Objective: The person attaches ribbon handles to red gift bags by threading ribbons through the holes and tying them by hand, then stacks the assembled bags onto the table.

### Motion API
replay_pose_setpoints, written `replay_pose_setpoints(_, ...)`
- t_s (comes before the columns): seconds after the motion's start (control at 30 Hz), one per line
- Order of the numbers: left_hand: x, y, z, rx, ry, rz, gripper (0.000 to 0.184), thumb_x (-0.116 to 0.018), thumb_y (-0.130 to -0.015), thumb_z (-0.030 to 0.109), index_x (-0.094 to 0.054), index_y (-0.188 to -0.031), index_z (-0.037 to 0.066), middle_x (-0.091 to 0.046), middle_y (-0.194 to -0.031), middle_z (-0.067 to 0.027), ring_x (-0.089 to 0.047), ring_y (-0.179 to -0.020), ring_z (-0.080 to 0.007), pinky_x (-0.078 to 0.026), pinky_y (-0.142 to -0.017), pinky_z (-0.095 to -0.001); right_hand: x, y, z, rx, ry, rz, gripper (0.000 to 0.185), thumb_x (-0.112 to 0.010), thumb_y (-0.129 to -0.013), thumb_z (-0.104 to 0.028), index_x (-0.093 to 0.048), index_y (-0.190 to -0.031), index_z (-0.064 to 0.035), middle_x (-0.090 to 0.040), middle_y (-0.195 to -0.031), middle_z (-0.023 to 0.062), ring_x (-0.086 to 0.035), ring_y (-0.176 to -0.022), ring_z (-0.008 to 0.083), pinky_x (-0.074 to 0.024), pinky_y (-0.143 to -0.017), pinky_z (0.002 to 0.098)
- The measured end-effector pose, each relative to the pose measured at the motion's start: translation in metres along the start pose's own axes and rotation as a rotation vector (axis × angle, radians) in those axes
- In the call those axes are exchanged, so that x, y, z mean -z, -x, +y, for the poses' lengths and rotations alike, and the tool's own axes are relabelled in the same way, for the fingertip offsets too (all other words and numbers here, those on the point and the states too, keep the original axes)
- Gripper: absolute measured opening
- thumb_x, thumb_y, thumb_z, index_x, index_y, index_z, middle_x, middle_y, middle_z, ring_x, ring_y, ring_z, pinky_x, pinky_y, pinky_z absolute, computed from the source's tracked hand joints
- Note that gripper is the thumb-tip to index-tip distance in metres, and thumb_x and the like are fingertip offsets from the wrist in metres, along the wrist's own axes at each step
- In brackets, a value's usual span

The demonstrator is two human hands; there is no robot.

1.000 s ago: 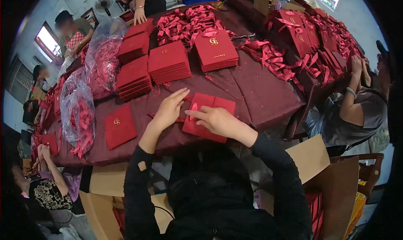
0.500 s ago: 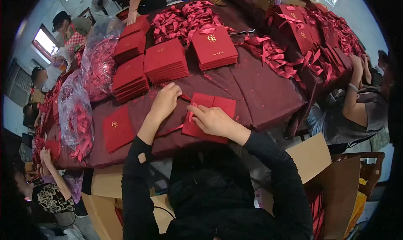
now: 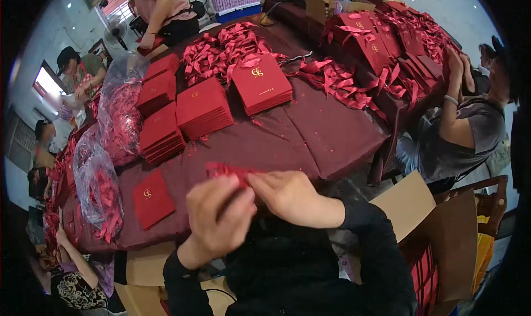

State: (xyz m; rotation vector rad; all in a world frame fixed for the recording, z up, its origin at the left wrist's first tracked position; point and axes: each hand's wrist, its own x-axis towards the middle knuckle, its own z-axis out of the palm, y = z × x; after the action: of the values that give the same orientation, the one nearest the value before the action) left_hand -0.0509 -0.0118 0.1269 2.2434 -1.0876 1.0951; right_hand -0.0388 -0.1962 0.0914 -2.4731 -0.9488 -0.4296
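My left hand (image 3: 221,216) and my right hand (image 3: 293,197) meet above the front edge of the table. Between and behind their fingertips shows a crumpled red ribbon (image 3: 221,169), blurred by motion. Left fingers are curled and smeared, closed around the red piece. Thumb and fingers of the right hand pinch close beside it. The red bag these belong to is mostly hidden behind my hands. To the left of them, a flat red bag with a gold logo (image 3: 152,199) lies on the dark red tablecloth (image 3: 265,142).
Beyond my hands stand stacks of red bags (image 3: 204,108) and a heap of red ribbons (image 3: 221,48). Clear plastic sacks (image 3: 99,178) of ribbon lie left. A cardboard box (image 3: 406,202) is open at my right. Several people work around the tables, one (image 3: 464,117) at right.
Both hands have come nearer to me and together, lifting off the table. The red bag that lay under my right hand is gone from that spot. The view has shifted; a person at the back shows more.
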Motion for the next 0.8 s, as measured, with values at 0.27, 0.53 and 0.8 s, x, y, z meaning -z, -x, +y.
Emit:
replay_pose_setpoints(0.27,-0.053,0.033,-0.026,0.195,-0.084,-0.36,0.03,-0.07,-0.078,0.022,-0.064,-0.1,0.002,-0.059,-0.104,-0.0138,-0.056,-0.097,-0.0326,-0.047,-0.082,-0.0425,-0.075,-0.06,0.093,-0.094,-0.174,0.099,0.037,-0.07,-0.077,-0.024,-0.058,-0.106,-0.0044,-0.058,-0.092,0.0164,-0.059,-0.091,0.0357,-0.0492,-0.075,0.0444)
replay_pose_setpoints(0.53,-0.093,0.067,-0.074,0.532,-0.187,-0.371,0.046,-0.066,-0.083,0.035,-0.061,-0.114,0.001,-0.055,-0.119,-0.0154,-0.05,-0.109,-0.0337,-0.04,-0.093,-0.0435,-0.023,-0.009,0.291,-0.356,0.954,0.045,0.01,-0.057,-0.078,-0.017,-0.065,-0.081,-0.0111,-0.06,-0.083,0.0065,-0.062,-0.079,0.0231,-0.0508,-0.06,0.0366)
replay_pose_setpoints(0.8,-0.119,0.067,-0.088,0.631,-0.366,-0.448,0.069,-0.067,-0.077,0.049,-0.056,-0.121,-0.002,-0.054,-0.108,-0.0149,-0.048,-0.103,-0.0307,-0.036,-0.091,-0.042,0.001,-0.007,0.32,-0.311,0.397,0.208,0.012,-0.052,-0.076,-0.004,-0.06,-0.084,-0.0038,-0.058,-0.085,0.0184,-0.06,-0.082,0.0385,-0.048,-0.068,0.0455)
